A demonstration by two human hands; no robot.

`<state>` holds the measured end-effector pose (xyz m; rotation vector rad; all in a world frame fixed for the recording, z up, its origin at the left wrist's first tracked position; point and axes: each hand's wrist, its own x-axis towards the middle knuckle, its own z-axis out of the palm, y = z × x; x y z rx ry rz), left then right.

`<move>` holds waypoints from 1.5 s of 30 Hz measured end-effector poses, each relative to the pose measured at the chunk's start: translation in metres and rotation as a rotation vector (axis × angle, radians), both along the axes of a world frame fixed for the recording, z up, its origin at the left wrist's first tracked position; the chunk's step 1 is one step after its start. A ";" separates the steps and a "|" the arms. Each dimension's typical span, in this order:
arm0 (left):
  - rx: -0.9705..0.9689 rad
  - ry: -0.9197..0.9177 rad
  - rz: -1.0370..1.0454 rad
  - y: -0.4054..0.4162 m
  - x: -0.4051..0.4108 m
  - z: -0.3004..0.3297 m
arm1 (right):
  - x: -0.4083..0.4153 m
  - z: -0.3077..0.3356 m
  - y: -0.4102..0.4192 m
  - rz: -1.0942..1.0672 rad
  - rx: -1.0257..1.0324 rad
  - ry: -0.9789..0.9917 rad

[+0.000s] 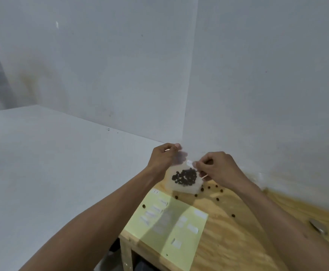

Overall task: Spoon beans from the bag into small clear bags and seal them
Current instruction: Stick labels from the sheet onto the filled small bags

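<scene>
small clear bag of beans, pinched between hands

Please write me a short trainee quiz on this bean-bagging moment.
1. True or false: the small clear bag already holds dark beans.
2. Which hand pinches the bag's top at its far corner: left hand or right hand?
3. Loose beans lie scattered on: A) the wooden table, B) the white surface, C) a plate.

Key: 1 true; 2 left; 3 A.
</scene>
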<state>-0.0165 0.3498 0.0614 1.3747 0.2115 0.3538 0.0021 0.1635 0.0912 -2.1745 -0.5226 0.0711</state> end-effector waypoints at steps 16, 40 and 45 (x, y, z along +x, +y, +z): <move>0.003 -0.042 -0.334 -0.069 0.013 0.015 | 0.011 0.014 -0.059 -0.154 -0.105 -0.264; 0.122 -0.057 -0.439 -0.185 0.044 0.018 | 0.005 -0.009 -0.183 -0.428 0.193 -0.040; 0.065 -0.021 -0.478 -0.242 0.052 0.015 | 0.002 -0.018 -0.238 -0.459 0.256 0.051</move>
